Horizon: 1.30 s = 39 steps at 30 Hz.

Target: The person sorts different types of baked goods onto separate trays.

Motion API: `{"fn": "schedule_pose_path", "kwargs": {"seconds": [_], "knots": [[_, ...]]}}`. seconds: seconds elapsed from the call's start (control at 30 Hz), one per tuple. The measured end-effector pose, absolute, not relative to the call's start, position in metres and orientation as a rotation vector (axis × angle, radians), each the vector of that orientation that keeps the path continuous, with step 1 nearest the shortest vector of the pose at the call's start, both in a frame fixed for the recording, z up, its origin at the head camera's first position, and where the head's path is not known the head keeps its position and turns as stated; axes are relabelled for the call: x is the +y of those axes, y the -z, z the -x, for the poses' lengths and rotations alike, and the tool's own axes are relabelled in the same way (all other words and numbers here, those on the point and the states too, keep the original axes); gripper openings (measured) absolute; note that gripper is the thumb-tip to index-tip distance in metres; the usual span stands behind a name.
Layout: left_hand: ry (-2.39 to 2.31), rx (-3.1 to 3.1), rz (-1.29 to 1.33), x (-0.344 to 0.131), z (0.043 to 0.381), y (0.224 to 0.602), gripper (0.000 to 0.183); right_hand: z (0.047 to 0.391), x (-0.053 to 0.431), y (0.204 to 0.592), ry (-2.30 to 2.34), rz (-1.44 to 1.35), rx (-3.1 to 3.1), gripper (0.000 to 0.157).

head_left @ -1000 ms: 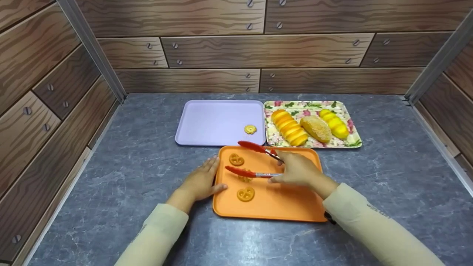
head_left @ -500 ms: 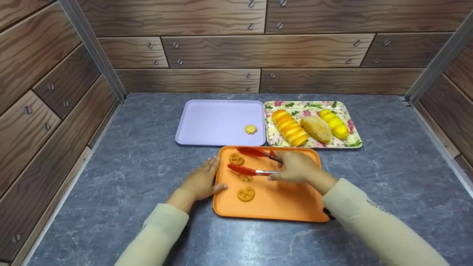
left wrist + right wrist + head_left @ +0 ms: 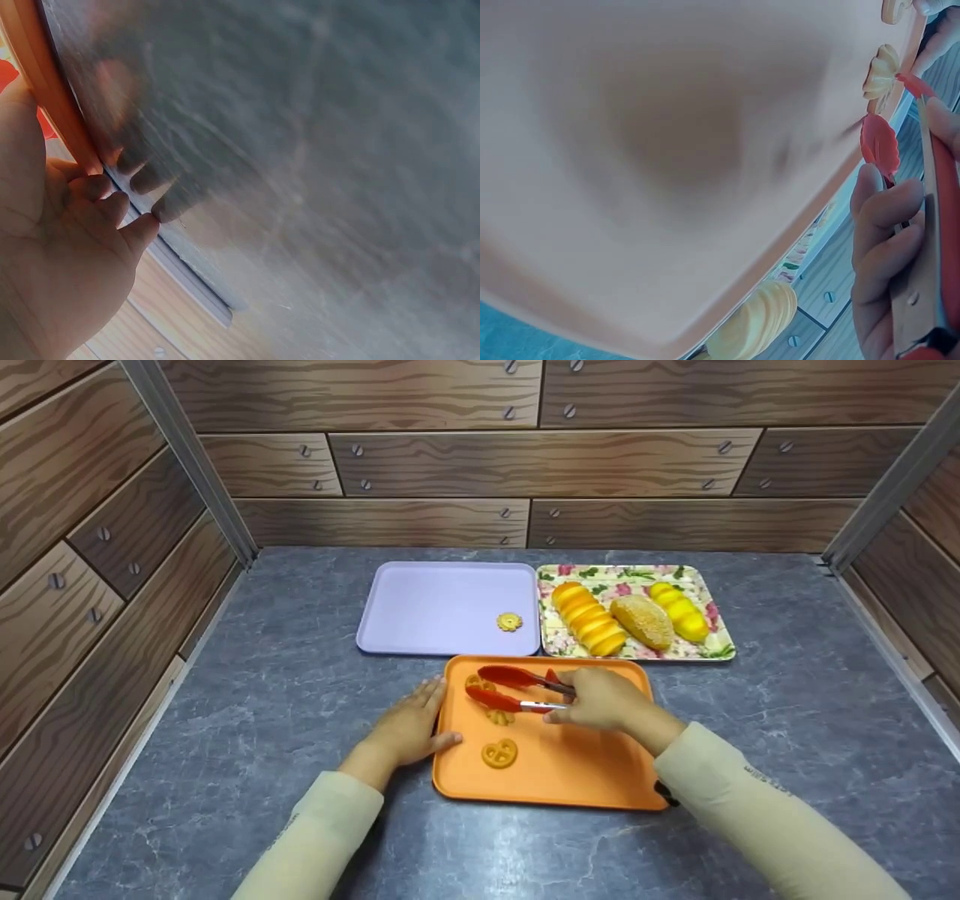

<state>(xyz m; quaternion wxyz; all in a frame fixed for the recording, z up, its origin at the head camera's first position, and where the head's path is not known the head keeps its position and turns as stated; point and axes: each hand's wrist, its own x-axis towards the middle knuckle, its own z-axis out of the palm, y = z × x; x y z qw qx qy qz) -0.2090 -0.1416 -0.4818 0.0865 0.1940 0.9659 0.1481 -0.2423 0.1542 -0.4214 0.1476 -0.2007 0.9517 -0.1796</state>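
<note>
1. Head view: red tongs (image 3: 501, 700), tips parted, sit over the upper pretzel (image 3: 474, 681), upper left of the orange tray (image 3: 570, 772) at frame centre; contact unclear.
2. Risk: a skewed squeeze could clip the scalloped cookie (image 3: 500, 718) below, or skid the pretzel.
3. Right hand (image 3: 604, 699), right of centre, grips tongs, pointing left. Left hand (image 3: 403, 729), left of centre: fingers straightish along tray edge, thumb over rim.

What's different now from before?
The red tongs closed partway: the far tip came nearer the person, the near tip moved slightly away. In the head view, they now partly cover the farthest pretzel. Nothing was picked up or let go. The right hand still holds the tongs, the left hand stays at the orange tray, and the breads stayed put.
</note>
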Motion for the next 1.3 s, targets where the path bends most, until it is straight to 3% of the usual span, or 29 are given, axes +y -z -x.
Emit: {"fn": "schedule_pose_path", "kwargs": {"seconds": [0.33,0.63,0.87,1.03,1.2,1.3], "knots": [[-0.441,2.883,-0.57,-0.142,0.21,0.482,0.088,0.24,0.152,0.416,0.487,0.574,2.742,0.053],[-0.444,2.89,-0.576,-0.141,0.21,0.481,0.088,0.243,0.154,0.415,0.541,0.604,2.768,0.041],[-0.46,2.881,-0.568,-0.141,0.21,0.482,0.088,0.249,0.158,0.412,0.582,0.612,2.829,0.058],[-0.465,2.879,-0.571,-0.141,0.21,0.482,0.087,0.255,0.161,0.413,0.604,0.535,2.864,0.046],[-0.474,2.875,-0.572,-0.141,0.21,0.482,0.087,0.262,0.166,0.415,0.652,0.446,2.872,0.066],[-0.473,2.876,-0.571,-0.141,0.21,0.482,0.087,0.265,0.17,0.415,0.668,0.404,2.888,0.061]]}}
